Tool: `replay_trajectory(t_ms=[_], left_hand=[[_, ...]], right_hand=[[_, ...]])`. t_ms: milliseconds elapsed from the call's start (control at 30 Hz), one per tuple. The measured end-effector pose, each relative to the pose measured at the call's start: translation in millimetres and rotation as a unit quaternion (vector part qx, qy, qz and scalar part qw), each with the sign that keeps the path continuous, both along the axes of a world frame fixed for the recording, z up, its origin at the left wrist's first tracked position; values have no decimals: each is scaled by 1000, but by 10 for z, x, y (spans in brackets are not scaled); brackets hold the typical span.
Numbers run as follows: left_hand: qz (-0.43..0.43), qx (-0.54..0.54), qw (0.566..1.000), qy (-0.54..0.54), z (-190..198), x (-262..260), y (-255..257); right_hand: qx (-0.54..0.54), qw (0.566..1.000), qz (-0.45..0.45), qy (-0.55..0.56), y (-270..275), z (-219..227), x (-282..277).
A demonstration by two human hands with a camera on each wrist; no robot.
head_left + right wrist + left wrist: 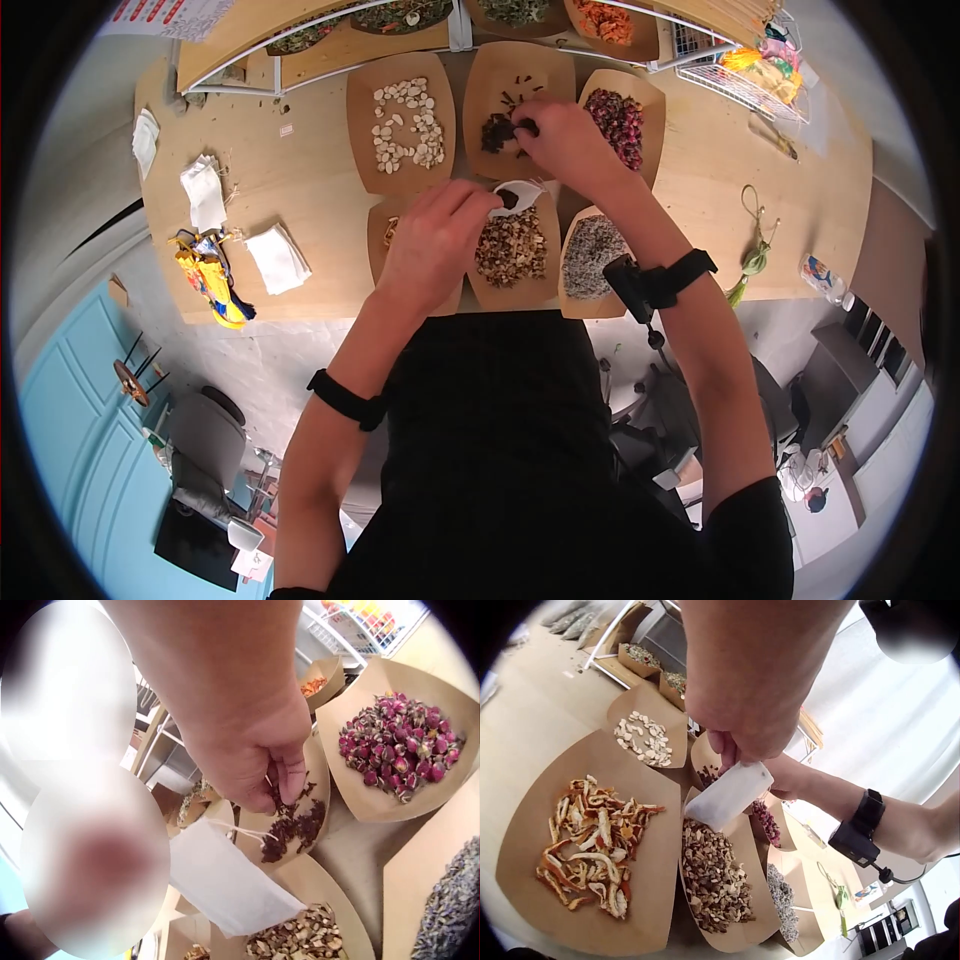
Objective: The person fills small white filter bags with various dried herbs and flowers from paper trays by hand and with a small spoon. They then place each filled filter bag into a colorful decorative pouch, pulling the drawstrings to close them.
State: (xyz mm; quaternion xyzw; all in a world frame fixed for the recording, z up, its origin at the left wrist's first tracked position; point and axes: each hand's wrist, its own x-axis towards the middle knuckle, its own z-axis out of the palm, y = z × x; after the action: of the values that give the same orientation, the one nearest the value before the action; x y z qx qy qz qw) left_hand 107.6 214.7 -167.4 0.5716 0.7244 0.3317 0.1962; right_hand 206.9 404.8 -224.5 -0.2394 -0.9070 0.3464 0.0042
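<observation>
My left hand (432, 245) grips a small white drawstring tea bag (731, 796) by its edge, above the tray of chopped light-brown dried pieces (712, 881). The bag's mouth stands open in the head view, and something dark shows inside it. My right hand (572, 148) reaches into the paper tray (497, 65) behind it, thumb and fingertips pinching dark, crinkled dried pieces (289, 834). White string (240, 829) trails from the bag toward that tray in the right wrist view.
Around my hands stand paper trays of white slices (428, 130), rosebuds (401, 746), lavender (592, 258) and orange peel (596, 844). A shelf with more trays runs along the back. White bags (277, 258) and yellow-blue pouches (208, 280) lie left; a green tassel (755, 258) lies right.
</observation>
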Motion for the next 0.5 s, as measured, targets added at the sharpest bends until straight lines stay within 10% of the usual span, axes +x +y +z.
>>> replay_trajectory(t_ms=[500], left_hand=[[-15,38,999,13,4,-157,391]], right_hand=[[-88,988,-124,31,224,420,122]])
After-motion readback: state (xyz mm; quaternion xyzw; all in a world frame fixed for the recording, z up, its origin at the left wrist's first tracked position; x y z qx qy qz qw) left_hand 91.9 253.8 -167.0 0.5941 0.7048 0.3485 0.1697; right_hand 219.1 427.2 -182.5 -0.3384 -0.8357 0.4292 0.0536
